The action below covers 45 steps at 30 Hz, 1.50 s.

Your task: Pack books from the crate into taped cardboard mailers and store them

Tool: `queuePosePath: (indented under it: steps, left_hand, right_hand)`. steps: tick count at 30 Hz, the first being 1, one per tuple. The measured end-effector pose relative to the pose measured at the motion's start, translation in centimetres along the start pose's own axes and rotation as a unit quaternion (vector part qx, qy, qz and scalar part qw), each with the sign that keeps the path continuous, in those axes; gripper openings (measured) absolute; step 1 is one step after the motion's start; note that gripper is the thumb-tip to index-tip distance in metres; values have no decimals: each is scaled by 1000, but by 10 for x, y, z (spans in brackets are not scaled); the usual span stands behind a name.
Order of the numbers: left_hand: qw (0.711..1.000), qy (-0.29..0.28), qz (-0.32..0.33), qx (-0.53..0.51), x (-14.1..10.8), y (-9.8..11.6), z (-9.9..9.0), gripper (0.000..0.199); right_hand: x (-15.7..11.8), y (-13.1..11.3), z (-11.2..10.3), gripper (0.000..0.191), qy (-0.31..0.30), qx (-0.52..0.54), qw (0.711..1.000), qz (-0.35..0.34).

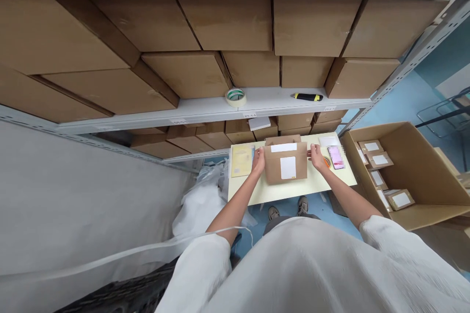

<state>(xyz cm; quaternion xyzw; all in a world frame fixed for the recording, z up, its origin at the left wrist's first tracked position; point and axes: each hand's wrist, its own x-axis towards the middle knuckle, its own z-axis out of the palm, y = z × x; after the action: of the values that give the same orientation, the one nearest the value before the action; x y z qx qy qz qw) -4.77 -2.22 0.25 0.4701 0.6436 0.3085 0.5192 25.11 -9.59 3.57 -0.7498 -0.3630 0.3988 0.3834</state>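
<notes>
A brown cardboard box (273, 171) stands on the small pale-yellow table in front of me, its upper flaps raised. White labels (288, 167) are on the side facing me. My left hand (259, 161) grips the box's left edge, with the thumb on the near side. At the right edge, my right hand (316, 155) holds the board between its bent fingertips. Close to my right hand lie an orange tape roll (326, 162) and a phone (336, 157) with a pink screen. A yellow padded envelope (242, 160) lies left of the box.
Shelving ahead carries stacked cartons (227, 17), a tape roll (235, 97) and a black-and-yellow utility knife (307, 97) on its ledge (271, 99). To the right, a large open carton (429, 166) contains several small labelled parcels. White plastic sheeting (200, 208) bunches left of the table (253, 197).
</notes>
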Motion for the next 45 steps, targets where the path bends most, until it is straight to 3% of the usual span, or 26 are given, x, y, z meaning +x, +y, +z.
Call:
queuePosePath:
  steps: [4,8,10,12,14,16,18,20,22,24,27,29,32,37,39,45]
  left_hand:
    - [1000,9,-3,-25,3,4,-6,61]
    - [999,-6,-34,-11,0,0,-9,56]
    - [999,-16,-46,18,-2,-3,-9,63]
    - [998,-10,-21,61,-4,-4,-10,70]
    - [992,5,60,115,-5,1,-11,65]
    - [970,-3,171,171,-6,11,-9,54]
    - [938,-52,263,221,-7,24,-4,45]
    - [899,-135,315,273,-8,37,1,49]
    - [857,-203,334,337,-11,46,3,56]
    - [823,-228,341,392,-14,51,1,58]
    - [805,-197,354,434,-21,50,-13,52]
    - [807,-163,345,452,-24,44,-24,48]
    - [816,-134,282,486,-24,31,-37,72]
    - [827,-142,210,502,-19,7,-37,107]
    - [842,-143,202,480,-17,0,-33,113]
    - [904,-144,192,355,-17,-21,-28,120]
  right_hand:
    - [3,-4,-2,56,-30,43,998,18]
    - [3,2,0,51,-70,1,997,36]
    - [3,6,1,48,-81,-41,995,40]
    - [4,6,2,44,-62,-104,993,1]
    - [5,1,4,39,-27,-173,981,-89]
    - [7,-9,8,33,-30,-229,952,-202]
    - [8,-24,15,34,-101,-275,910,-294]
    - [8,-40,22,39,-194,-327,859,-342]
    - [4,-54,27,40,-246,-390,813,-355]
    - [0,-63,26,36,-238,-455,782,-354]
    - [-5,-68,15,39,-168,-532,762,-329]
    - [-4,-66,7,42,-139,-566,758,-292]
    - [3,-60,0,54,-165,-578,762,-239]
    - [21,-53,12,135,-245,-549,782,-166]
    - [30,-51,20,152,-264,-557,775,-141]
    - [53,-44,37,160,-264,-599,748,-108]
